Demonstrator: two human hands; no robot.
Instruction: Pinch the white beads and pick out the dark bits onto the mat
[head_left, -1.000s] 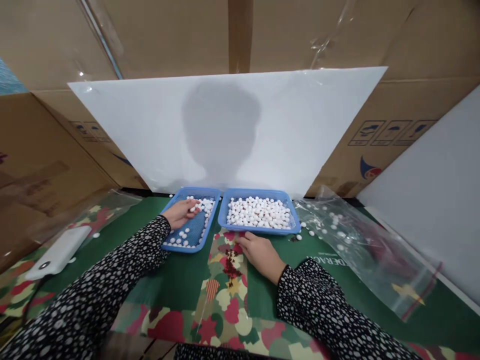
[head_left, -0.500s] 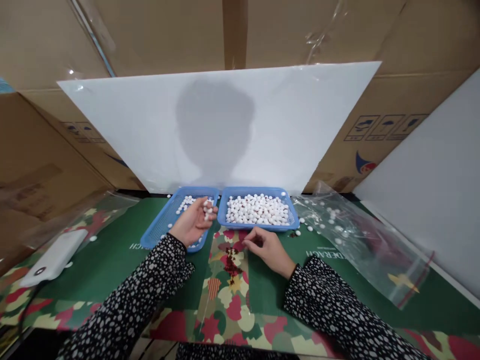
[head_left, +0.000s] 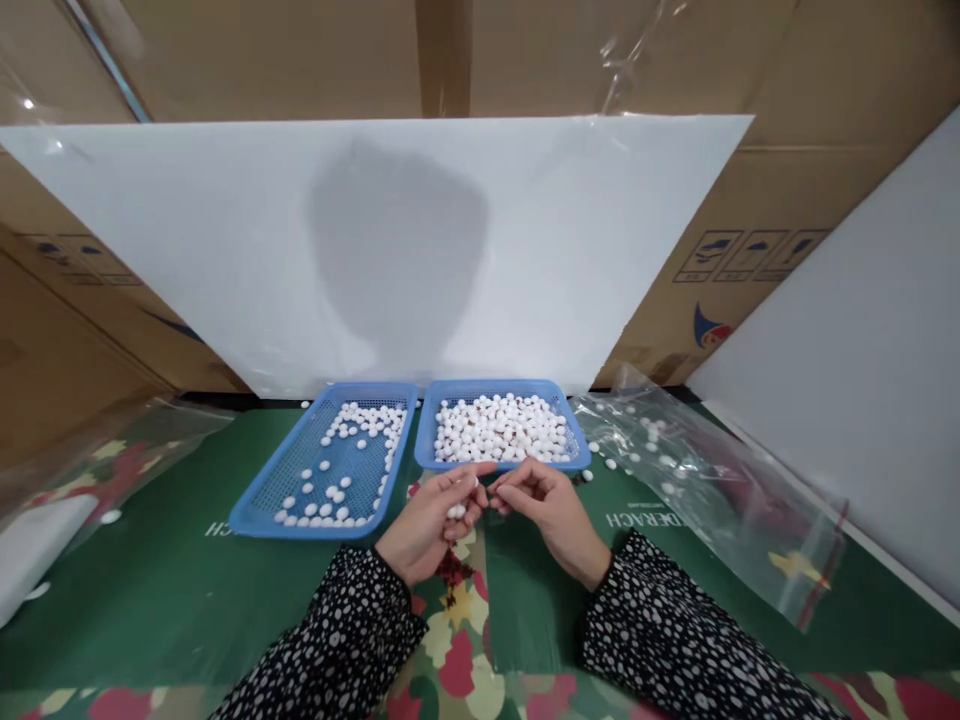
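My left hand (head_left: 437,520) is curled around a few small white balls (head_left: 456,511), some showing between its fingers. Beside it, almost touching, my right hand (head_left: 547,510) has thumb and fingertips pinched together; whatever is between them is too small to make out. Just behind both hands stands a blue mesh basket (head_left: 424,440) heaped with white balls (head_left: 499,425). A second blue basket (head_left: 277,470), to the left, has white balls scattered along its edges. Below my left hand lies a small pile of dark red bits (head_left: 454,575), partly hidden by it.
On the right, a clear plastic bag (head_left: 720,500) lies with loose white balls around and under it. A white device (head_left: 45,540) is at the left edge. A white board (head_left: 555,230) and cardboard boxes (head_left: 285,60) stand behind the table.
My left hand has moved from over the left basket to the right, meeting my right hand in front of the full basket. It keeps the white balls. The view has shifted.
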